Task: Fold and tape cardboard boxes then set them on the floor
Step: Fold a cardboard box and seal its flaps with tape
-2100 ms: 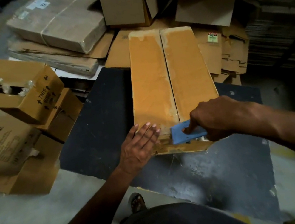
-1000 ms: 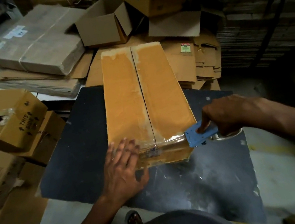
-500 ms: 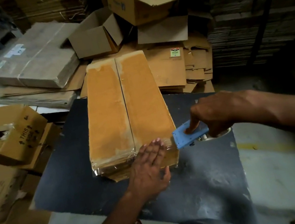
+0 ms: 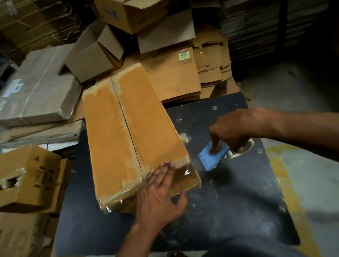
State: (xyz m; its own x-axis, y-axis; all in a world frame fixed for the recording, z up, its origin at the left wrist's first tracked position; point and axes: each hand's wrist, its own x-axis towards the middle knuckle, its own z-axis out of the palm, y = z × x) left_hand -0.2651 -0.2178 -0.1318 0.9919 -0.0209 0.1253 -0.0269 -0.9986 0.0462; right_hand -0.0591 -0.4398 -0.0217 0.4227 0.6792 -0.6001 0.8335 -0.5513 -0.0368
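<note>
While my left hand (image 4: 157, 195) lies flat on the taped box (image 4: 130, 135), fingers straight, the box rests on the tabletop (image 4: 233, 203). My right hand (image 4: 236, 132) clamps the blue tape dispenser (image 4: 212, 158) beside it

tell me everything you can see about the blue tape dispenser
The blue tape dispenser is a flat, light blue, plastic-looking plate with a pale tape roll partly showing behind it. The right hand grips it, one finger pressed on the plate's face. It is tilted, held just over the dark table, to the right of the long cardboard box and apart from it. Clear tape already wraps the box's near end. No strand running from dispenser to box can be made out.
</note>
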